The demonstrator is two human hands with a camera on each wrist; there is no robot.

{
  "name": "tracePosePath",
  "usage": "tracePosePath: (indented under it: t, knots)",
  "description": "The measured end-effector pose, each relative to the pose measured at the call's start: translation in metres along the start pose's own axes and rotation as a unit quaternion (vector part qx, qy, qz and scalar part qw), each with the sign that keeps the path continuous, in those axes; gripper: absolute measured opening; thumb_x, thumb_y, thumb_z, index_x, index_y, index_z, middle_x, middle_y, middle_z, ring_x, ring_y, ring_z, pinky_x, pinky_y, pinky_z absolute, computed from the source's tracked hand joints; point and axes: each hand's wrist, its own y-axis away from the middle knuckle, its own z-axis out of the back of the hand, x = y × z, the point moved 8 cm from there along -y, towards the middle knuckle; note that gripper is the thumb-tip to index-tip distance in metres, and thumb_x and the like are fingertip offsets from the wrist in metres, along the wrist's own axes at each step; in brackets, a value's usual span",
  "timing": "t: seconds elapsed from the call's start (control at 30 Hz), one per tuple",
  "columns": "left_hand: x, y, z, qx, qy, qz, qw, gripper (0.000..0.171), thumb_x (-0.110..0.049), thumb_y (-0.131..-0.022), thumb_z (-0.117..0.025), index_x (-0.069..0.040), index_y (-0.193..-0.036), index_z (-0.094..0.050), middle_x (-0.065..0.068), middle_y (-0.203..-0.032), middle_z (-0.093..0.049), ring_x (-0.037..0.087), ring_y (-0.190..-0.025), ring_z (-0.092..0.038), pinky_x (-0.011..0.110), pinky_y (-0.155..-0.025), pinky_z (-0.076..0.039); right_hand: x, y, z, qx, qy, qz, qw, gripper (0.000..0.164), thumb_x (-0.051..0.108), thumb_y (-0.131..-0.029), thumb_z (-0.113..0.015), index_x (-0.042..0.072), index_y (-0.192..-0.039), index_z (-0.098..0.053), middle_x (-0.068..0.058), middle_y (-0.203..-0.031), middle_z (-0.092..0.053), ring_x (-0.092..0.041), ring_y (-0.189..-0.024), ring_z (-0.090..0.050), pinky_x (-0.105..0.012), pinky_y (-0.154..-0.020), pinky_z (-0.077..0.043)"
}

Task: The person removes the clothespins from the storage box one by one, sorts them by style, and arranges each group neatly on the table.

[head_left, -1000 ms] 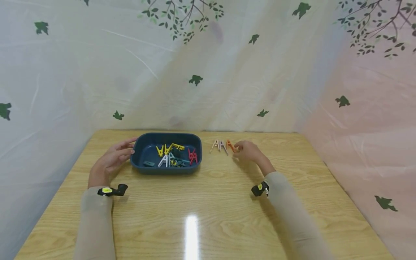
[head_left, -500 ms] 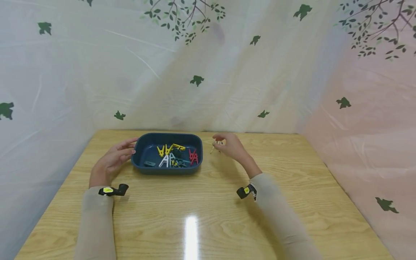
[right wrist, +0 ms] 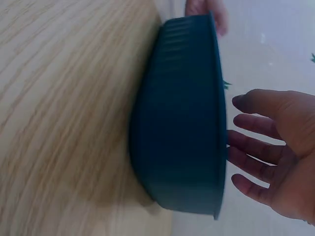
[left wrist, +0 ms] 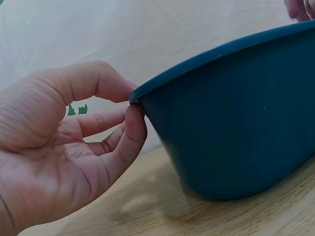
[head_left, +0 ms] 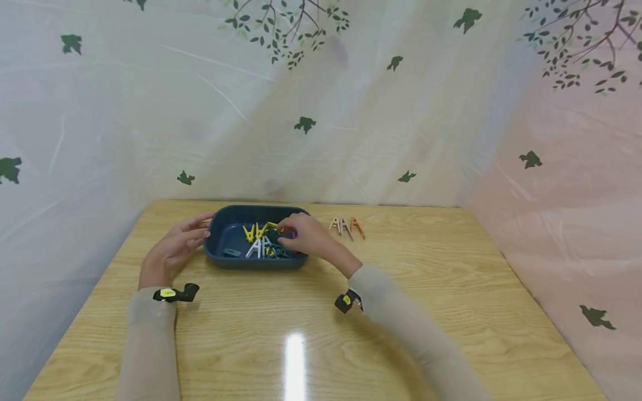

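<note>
My left hand grips the left end of a dark blue plastic tub; the left wrist view has thumb and fingers pinching its rim. Inside lie several clothespins: yellow ones, a white one, a light blue one and a teal one lying flat. Over the tub's right end reaches my right hand, hiding the red clothespins there. The right wrist view shows its fingers loosely spread and thumb apart, with nothing between them.
To the right of the tub, three clothespins stand in a row on the wooden table: cream, lilac and orange. A pale cloth backdrop with printed leaves rises behind the table.
My right hand has moved left from beside the orange clothespin, past the row, to over the tub's right end. The row still stands. My left hand has stayed on the rim.
</note>
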Motion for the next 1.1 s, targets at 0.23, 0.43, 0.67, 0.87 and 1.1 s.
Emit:
tracePosePath:
  t: [0.23,0.43,0.67,0.87,1.1]
  knots:
    - [0.002,0.0,0.002,-0.007,0.003,0.009,0.9999,0.043,0.002,-0.103,-0.054,-0.023,-0.137,-0.059,-0.001,-0.118,-0.048,0.003,-0.097,-0.061,0.014,-0.089,-0.055,0.007,-0.018,-0.028,0.045,0.041,-0.011,0.998,0.039,0.031,-0.094,-0.075,0.009,-0.126,-0.071,-0.006,-0.118,-0.072,-0.022,-0.11,-0.064,-0.038,-0.096,-0.053]
    - [0.003,0.0,0.002,-0.015,0.0,0.021,0.9997,0.044,0.001,-0.102,-0.056,-0.022,-0.14,-0.057,-0.001,-0.12,-0.046,0.003,-0.097,-0.06,0.014,-0.089,-0.055,0.004,-0.029,-0.04,0.048,0.072,-0.019,0.996,0.044,0.038,-0.089,-0.079,0.013,-0.125,-0.073,-0.003,-0.112,-0.073,-0.018,-0.099,-0.062,-0.031,-0.085,-0.052]
    - [0.005,-0.001,0.004,-0.02,-0.007,0.025,0.9995,0.046,0.0,-0.102,-0.056,-0.022,-0.143,-0.054,0.0,-0.122,-0.044,0.003,-0.098,-0.059,0.014,-0.089,-0.054,0.002,-0.038,-0.052,0.041,0.118,-0.015,0.992,0.047,0.047,-0.085,-0.081,0.017,-0.12,-0.074,0.001,-0.097,-0.072,-0.013,-0.081,-0.053,-0.023,-0.066,-0.036]
    - [0.006,-0.002,0.005,-0.02,-0.004,0.023,0.9995,0.045,0.0,-0.103,-0.055,-0.022,-0.142,-0.055,0.0,-0.123,-0.044,0.003,-0.099,-0.059,0.014,-0.089,-0.054,-0.001,-0.042,-0.057,0.032,0.14,-0.022,0.989,0.051,0.051,-0.084,-0.081,0.018,-0.122,-0.074,0.004,-0.095,-0.071,-0.012,-0.078,-0.05,-0.022,-0.065,-0.03]
    - [0.005,-0.004,0.006,-0.022,-0.006,0.023,0.9995,0.044,0.0,-0.103,-0.054,-0.023,-0.141,-0.056,-0.001,-0.122,-0.045,0.002,-0.098,-0.059,0.014,-0.089,-0.054,-0.006,-0.046,-0.055,0.027,0.134,-0.036,0.99,0.046,0.043,-0.088,-0.08,0.021,-0.128,-0.072,0.003,-0.103,-0.072,-0.015,-0.083,-0.049,-0.027,-0.069,-0.031]
